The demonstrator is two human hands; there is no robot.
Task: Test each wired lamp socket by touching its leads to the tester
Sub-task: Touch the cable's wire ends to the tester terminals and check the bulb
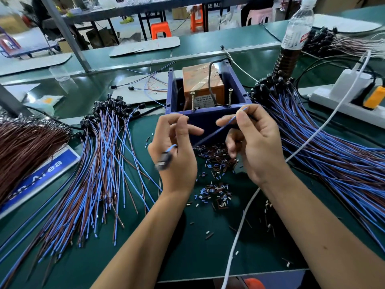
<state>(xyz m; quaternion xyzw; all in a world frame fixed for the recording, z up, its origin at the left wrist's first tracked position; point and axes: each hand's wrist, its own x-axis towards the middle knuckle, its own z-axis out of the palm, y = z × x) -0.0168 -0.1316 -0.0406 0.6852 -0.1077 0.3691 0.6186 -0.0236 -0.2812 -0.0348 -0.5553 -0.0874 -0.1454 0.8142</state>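
Head cam: both hands (255, 142) on blue lead (216, 132)

Readable text on the counter: one partial sign.

A blue and white sign (39, 180) lying flat at the left, partly under the wire bundles, shows white letters ending in "Area"; the word before it is cut off. The orange box's label (203, 100) and the water bottle's label (295, 37) carry print too small and blurred to read.
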